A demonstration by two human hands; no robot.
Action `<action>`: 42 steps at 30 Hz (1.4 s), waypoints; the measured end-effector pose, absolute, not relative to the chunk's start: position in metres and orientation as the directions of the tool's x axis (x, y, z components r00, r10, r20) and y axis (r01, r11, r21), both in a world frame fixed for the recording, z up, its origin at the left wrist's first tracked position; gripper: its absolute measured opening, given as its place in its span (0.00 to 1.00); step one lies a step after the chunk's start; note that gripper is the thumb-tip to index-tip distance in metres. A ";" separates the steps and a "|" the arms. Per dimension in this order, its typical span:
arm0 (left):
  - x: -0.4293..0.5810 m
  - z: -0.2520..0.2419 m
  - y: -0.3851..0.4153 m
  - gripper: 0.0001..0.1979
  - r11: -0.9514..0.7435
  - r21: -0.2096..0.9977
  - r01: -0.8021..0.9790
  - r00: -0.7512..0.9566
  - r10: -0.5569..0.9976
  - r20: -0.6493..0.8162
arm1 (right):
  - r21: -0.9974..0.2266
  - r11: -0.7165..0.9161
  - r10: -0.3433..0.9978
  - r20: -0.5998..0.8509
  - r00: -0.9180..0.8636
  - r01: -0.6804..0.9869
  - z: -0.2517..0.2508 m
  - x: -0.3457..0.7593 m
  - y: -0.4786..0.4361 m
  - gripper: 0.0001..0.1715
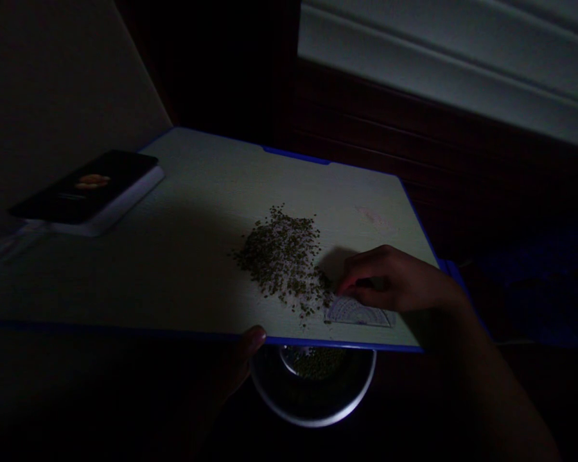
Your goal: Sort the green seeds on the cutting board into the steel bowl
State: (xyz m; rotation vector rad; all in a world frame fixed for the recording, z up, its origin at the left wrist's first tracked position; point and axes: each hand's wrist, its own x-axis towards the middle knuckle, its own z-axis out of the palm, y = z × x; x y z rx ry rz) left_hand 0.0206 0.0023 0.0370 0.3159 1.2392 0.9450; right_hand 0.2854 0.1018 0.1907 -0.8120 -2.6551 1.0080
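In dim light, a board (197, 167) with a pale top and blue rim bears a loose, spread pile of small green beans or seeds (282, 247). My right hand (397, 279) pinches a clear half-round protractor (359, 312) by its curved side, right beside the near right part of the pile. At the near rim, the thumb of my left hand (250, 343) rests over the board's edge; its other fingers are hidden below. Just under that edge stands a metal-rimmed bowl (313, 423) with more green beans inside, partly covered by the board.
A phone (89, 183) with a lit picture lies on a white box-like block (115, 202) at the board's left, and a cable (9, 244) runs off from it. Behind the board are dark panels and a pale ridged surface (438, 58). Something blue (549, 282) sits at the right.
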 end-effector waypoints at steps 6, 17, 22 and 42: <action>0.019 0.036 0.004 0.30 0.610 0.692 -0.385 0.003 0.751 -0.660 | -0.688 0.626 0.510 0.004 -0.860 0.368 0.190 0.282 0.100 0.11; 0.024 0.041 0.002 0.16 0.573 0.737 -0.359 -0.025 0.783 -0.622 | -0.723 0.604 0.459 -0.027 -0.888 0.335 0.192 0.282 0.096 0.10; 0.027 0.049 -0.001 0.23 0.599 0.669 -0.441 -0.084 0.714 -0.695 | -0.677 0.610 0.539 -0.028 -0.842 0.413 0.191 0.287 0.102 0.10; 0.016 0.022 0.001 0.25 0.595 0.695 -0.404 0.081 0.780 -0.621 | -0.714 0.600 0.505 -0.011 -0.863 0.360 0.192 0.284 0.098 0.09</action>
